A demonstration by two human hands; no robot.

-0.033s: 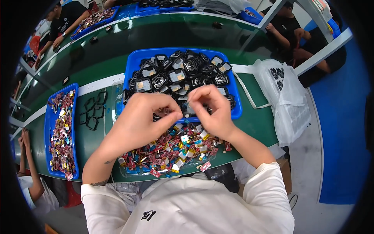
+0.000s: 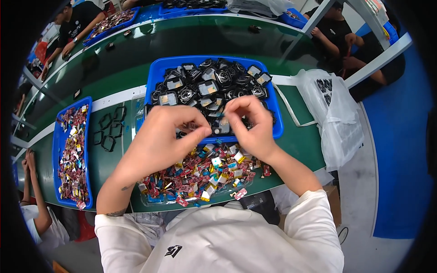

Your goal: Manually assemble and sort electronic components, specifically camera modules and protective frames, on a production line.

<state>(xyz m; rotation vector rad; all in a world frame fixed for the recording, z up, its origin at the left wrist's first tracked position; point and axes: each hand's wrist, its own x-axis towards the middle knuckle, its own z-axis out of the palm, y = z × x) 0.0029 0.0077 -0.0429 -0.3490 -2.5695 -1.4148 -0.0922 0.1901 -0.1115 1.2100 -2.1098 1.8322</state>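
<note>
Pinching a small dark part (image 2: 217, 128) between them, left hand (image 2: 164, 136) and right hand (image 2: 249, 125) meet, fingers curled shut, over the near rim of the middle blue tray (image 2: 154, 73), close for fine fitting. Two blue trays on the green table (image 2: 114, 54); second tray (image 2: 57, 150) near its left edge. Loose foil pieces (image 2: 205, 175), too many to count, lie along the near edge.
</note>
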